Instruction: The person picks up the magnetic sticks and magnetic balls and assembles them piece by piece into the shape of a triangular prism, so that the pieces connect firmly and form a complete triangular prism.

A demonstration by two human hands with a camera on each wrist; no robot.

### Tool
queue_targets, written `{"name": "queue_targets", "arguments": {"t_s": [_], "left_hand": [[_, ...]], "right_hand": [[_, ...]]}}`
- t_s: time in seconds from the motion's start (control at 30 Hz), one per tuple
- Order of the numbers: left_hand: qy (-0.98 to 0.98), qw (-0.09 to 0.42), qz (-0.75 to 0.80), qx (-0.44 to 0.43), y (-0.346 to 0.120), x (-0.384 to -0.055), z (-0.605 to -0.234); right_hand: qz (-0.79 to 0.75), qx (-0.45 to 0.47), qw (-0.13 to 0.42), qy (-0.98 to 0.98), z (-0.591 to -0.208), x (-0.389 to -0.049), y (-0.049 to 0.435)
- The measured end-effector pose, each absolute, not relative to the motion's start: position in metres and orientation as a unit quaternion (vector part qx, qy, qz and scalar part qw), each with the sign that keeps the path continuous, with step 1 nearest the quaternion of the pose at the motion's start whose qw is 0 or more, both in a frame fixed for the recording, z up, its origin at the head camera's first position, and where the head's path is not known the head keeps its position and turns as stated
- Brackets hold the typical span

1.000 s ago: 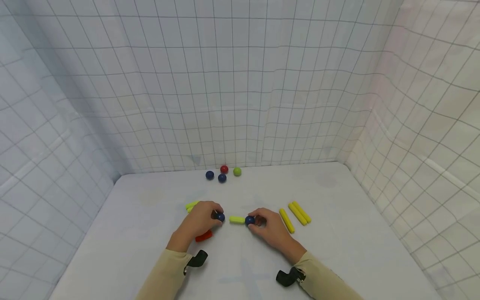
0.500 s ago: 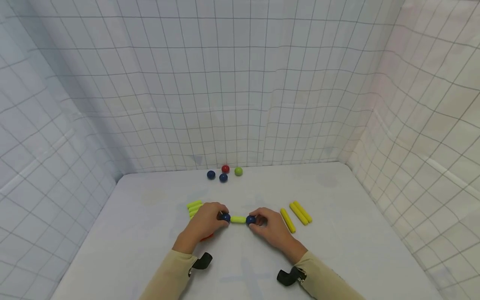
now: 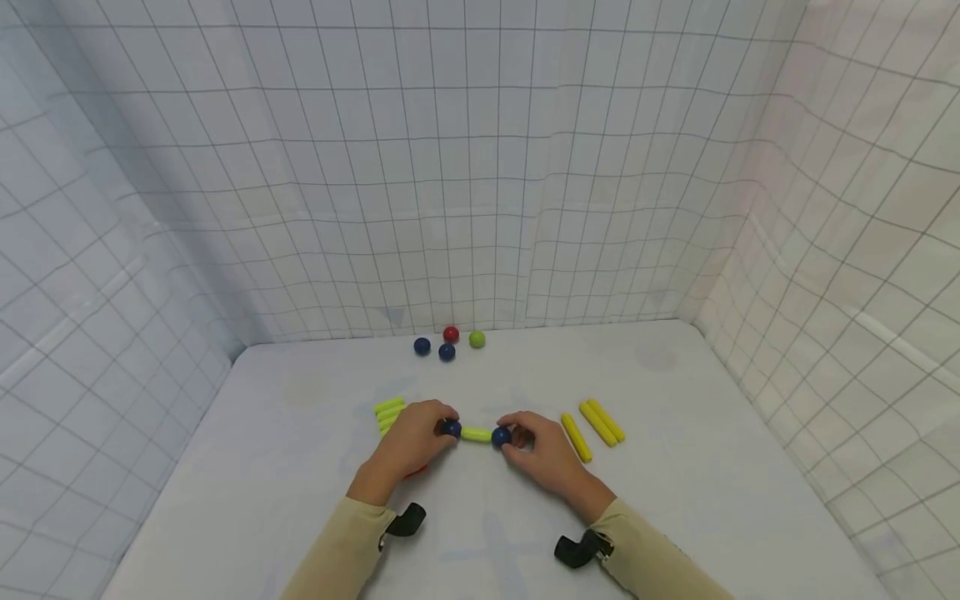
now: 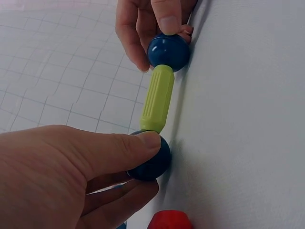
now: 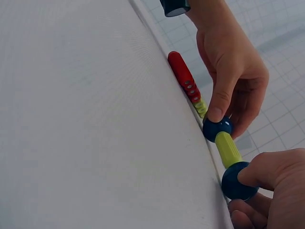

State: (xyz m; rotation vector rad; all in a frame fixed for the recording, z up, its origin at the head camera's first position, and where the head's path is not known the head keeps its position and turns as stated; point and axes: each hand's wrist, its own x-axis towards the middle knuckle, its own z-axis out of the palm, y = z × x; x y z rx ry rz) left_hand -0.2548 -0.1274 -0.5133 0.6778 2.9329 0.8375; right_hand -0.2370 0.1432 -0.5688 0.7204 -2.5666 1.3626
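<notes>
My left hand (image 3: 411, 437) pinches a dark blue ball (image 4: 159, 164) between thumb and fingers. A short ribbed lime-green rod (image 4: 158, 98) spans from this ball to another dark blue ball (image 4: 167, 51), touching both. That second ball is pinched by my right hand (image 3: 551, 457), thumb on one side and fingers on the other. The three pieces form a straight line low over the white table. Seen from the right wrist, red rods (image 5: 180, 67) with silvery end dots lie beyond the left hand, which mostly covers them in the head view.
Several lime-green rods (image 3: 389, 407) lie side by side left of the left hand. Yellow rods (image 3: 576, 437) rest right of the right hand. Toward the back of the table (image 3: 315, 367) sit two blue balls (image 3: 422, 346), a red ball (image 3: 451, 334) and a green ball (image 3: 477, 339).
The left hand has moved right with its blue ball, closing the gap to the rod's free end. In the last half second both hands have stayed nearly still.
</notes>
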Motion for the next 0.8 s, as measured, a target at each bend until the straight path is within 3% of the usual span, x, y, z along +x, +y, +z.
{"name": "queue_targets", "arguments": {"t_s": [0.43,0.8], "left_hand": [[0.944,0.0,0.272,0.187,-0.134,-0.255,-0.503],[0.959,0.032,0.214,0.185,-0.153,-0.232,-0.485]], "right_hand": [[0.459,0.225,0.05,-0.858,-0.569,-0.24,0.145],[0.462,0.229,0.053,-0.855,-0.572,-0.24,0.146]]}}
